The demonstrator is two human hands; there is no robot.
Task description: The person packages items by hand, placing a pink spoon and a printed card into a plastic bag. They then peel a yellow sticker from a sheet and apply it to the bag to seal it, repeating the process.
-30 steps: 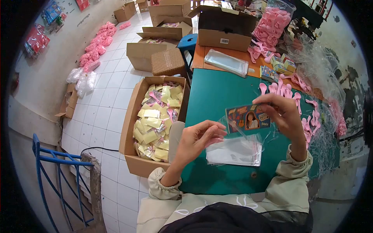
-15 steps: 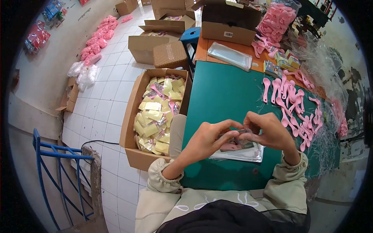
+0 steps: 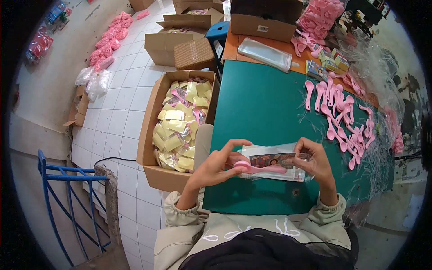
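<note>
My left hand (image 3: 215, 167) grips a pink spoon (image 3: 265, 169) by its bowl end, thumb at the bowl and index finger stretched out above. The spoon lies level, its handle pointing right. Just behind it shows a dark printed card (image 3: 260, 160) in a clear plastic bag (image 3: 288, 150), and the spoon overlaps both in this view. My right hand (image 3: 315, 161) pinches the bag's right end between thumb and fingers. Below both hands, a stack of flat clear bags (image 3: 293, 174) rests on the green table (image 3: 252, 105).
Many loose pink spoons (image 3: 335, 105) cover the table's right side. Left of the table stands a carton (image 3: 150, 155) full of packed spoons with yellow cards. Card packs (image 3: 316, 70), a bag stack (image 3: 265, 55) and an open box (image 3: 265, 31) sit at the back.
My hands were close together, pinching the clear plastic above the stack. They have moved apart, left hand leftward and right hand lower, and the spoon and card now show between them.
</note>
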